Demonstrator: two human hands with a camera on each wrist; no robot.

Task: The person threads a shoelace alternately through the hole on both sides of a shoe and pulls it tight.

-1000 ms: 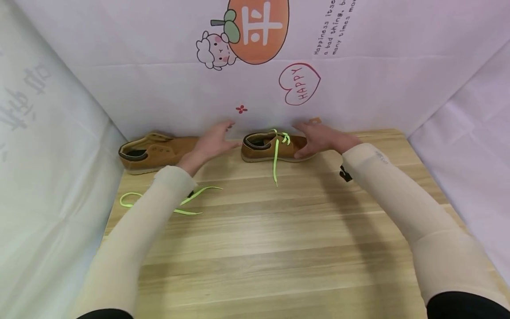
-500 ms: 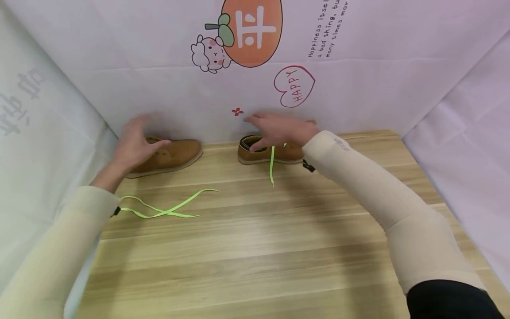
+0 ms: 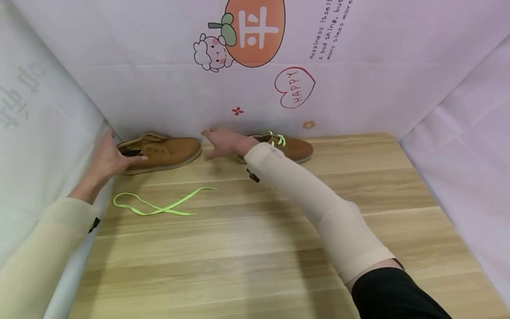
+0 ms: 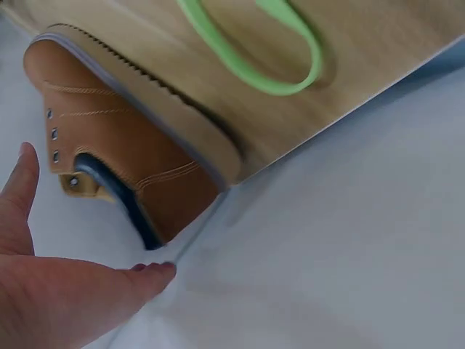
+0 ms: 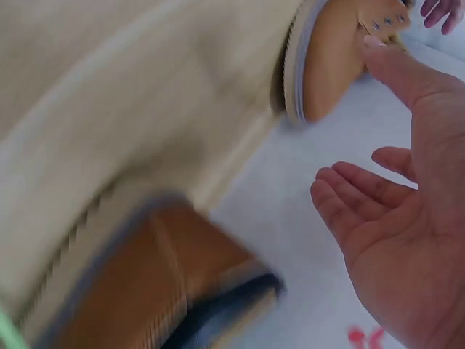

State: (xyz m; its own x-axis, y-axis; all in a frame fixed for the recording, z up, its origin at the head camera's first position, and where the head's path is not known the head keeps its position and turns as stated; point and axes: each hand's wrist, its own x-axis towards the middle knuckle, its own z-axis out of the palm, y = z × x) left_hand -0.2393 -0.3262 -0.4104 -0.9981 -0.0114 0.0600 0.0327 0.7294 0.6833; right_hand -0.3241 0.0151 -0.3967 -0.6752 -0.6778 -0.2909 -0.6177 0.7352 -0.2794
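Note:
At the heel of an unlaced brown shoe my left hand is spread, thumb reaching over its side. The left wrist view has the fingertips right by the heel, with bare eyelets along the shoe. My right hand is open between the two shoes, fingers pointing at the unlaced shoe's toe. Its forearm crosses in front of a second brown shoe, laced in neon green and partly hidden. In the right wrist view, nothing lies in the palm of the hand.
A loose neon green shoelace lies crossed over itself on the wooden table, in front of the unlaced shoe. A white printed cloth rises right behind both shoes, and another white cloth borders the table's left edge.
Both hands have moved left: the left from between the shoes to the unlaced shoe's heel, the right from the laced shoe's toe across to the gap between the shoes. Both shoes stay in place.

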